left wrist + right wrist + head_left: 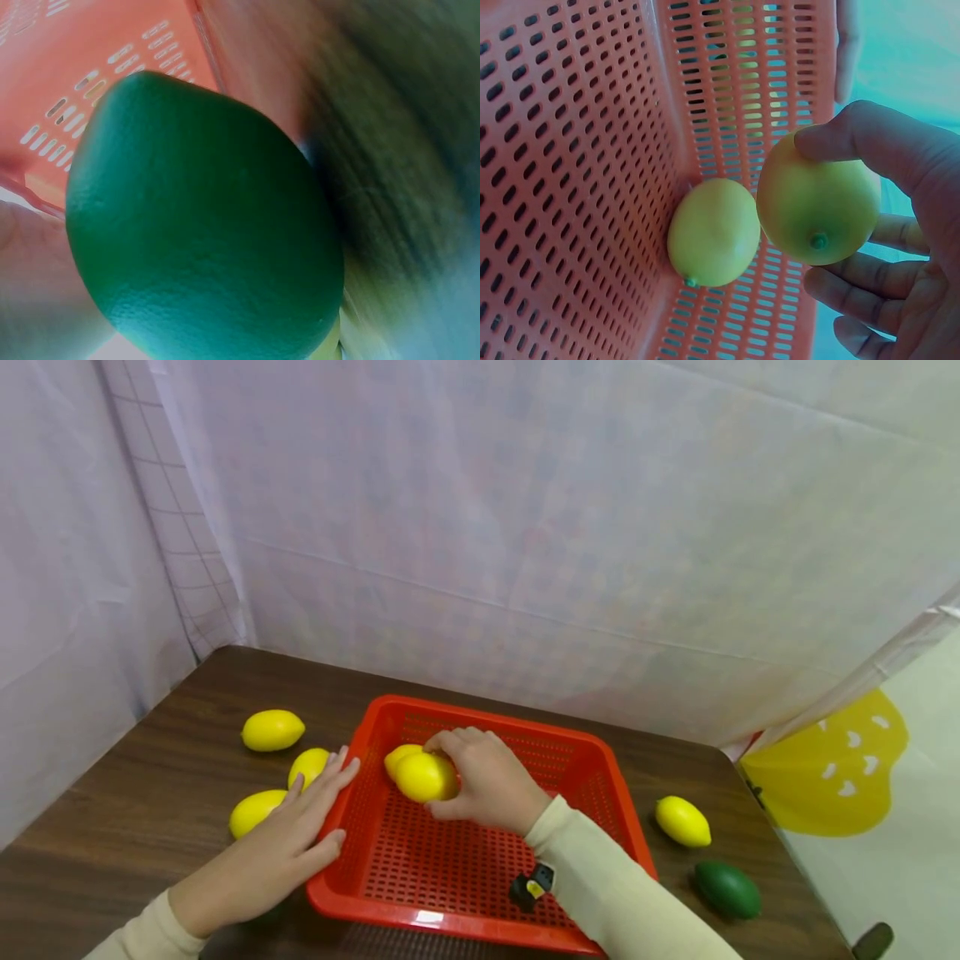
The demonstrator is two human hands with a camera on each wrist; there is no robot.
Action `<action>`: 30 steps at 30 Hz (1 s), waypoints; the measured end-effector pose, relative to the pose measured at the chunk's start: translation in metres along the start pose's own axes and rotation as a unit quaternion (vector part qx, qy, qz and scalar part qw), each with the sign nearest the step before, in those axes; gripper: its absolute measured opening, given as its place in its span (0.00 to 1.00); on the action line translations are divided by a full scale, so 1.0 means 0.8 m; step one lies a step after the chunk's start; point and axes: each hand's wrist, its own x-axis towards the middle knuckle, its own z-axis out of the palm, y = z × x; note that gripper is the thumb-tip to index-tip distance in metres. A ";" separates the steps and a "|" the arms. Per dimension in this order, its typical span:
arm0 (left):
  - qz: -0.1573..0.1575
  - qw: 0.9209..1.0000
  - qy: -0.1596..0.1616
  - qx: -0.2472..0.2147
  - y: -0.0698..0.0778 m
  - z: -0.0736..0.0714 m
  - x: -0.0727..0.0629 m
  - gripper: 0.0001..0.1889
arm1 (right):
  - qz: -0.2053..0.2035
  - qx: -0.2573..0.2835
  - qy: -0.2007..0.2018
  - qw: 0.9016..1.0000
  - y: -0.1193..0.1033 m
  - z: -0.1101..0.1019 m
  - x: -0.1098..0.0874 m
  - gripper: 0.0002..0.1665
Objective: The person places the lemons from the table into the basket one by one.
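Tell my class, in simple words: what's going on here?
A person's right hand grips a smooth yellow oval lemon at a red perforated plastic basket, where another lemon already lies. The left hand, fingers extended, is at the basket's left rim. On the dark brown wood-patterned table, three lemons lie left of the basket; one yellow lemon and a dark green oval fruit lie right.

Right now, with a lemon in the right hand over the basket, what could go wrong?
The held lemon could slip from the right hand and knock the second lemon inside the basket. The left hand, at the basket's edge, might nudge the green fruit close to its wrist.
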 end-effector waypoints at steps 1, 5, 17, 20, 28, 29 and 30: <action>-0.004 1.000 -0.001 0.000 0.000 0.000 0.001 0.36 | -0.002 -0.002 -0.001 1.000 -0.001 0.001 0.001 0.32; -0.009 1.000 -0.002 -0.001 0.001 -0.001 0.002 0.36 | -0.005 -0.011 -0.011 1.000 -0.005 0.003 0.004 0.33; -0.009 1.000 -0.005 0.003 0.001 -0.002 0.001 0.36 | -0.013 -0.027 -0.037 0.999 -0.014 0.012 0.008 0.33; -0.008 1.000 -0.005 0.006 0.003 -0.003 0.001 0.37 | -0.016 -0.034 -0.040 0.999 -0.015 0.015 0.009 0.33; -0.008 1.000 -0.004 0.003 0.002 -0.002 0.001 0.37 | -0.005 -0.038 -0.063 0.997 -0.017 0.020 0.011 0.34; -0.006 1.000 -0.004 0.003 0.001 -0.003 0.001 0.37 | -0.004 -0.039 -0.064 0.997 -0.017 0.021 0.012 0.34; -0.004 1.000 -0.003 0.003 0.001 -0.003 0.000 0.37 | -0.003 -0.040 -0.064 0.997 -0.017 0.022 0.012 0.34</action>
